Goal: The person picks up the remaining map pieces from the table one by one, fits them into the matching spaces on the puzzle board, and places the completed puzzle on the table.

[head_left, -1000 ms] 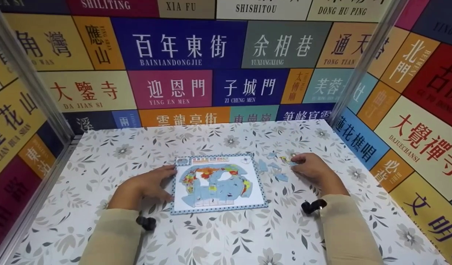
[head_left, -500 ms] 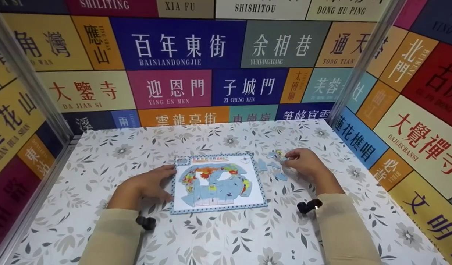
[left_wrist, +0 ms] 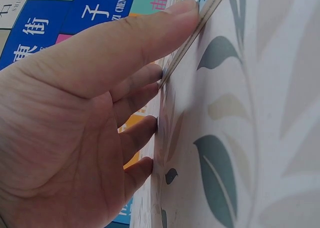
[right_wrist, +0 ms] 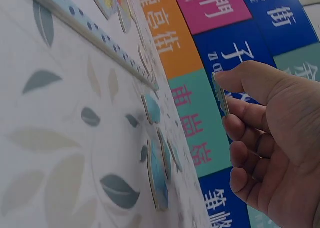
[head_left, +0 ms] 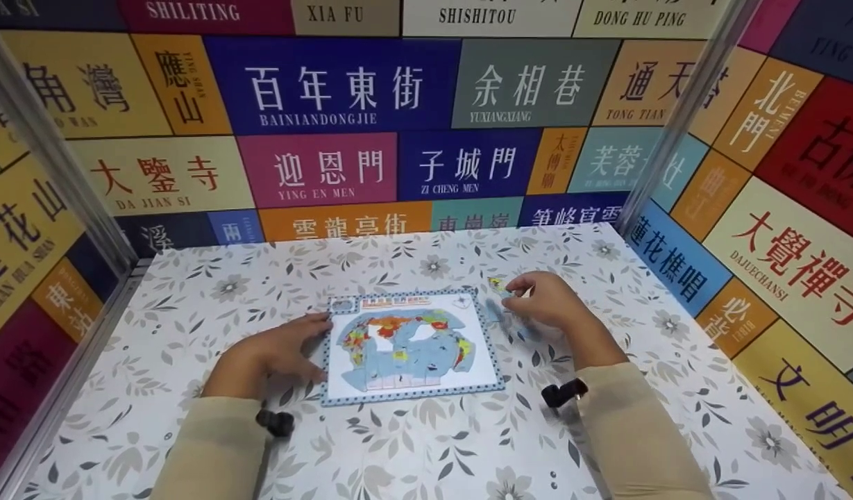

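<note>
A world-map jigsaw board with a dotted blue border lies on the table. Many fitted pieces form blue oceans and coloured land, with white gaps between them. My left hand rests at the board's left edge, thumb tip against the rim and fingers loosely bent in the left wrist view. Off the board's upper right corner, my right hand pinches a small puzzle piece between thumb and index finger, raised above the table. The piece shows yellow and blue in the head view.
Several loose blue puzzle pieces lie right of the board, partly hidden under my right hand in the head view. A floral cloth covers the table. Colourful sign-printed walls close off the back and sides.
My right hand has moved left with the pinched piece, from beyond the loose pieces to over them, near the board's upper right corner. The left hand has stayed at the board's edge.
</note>
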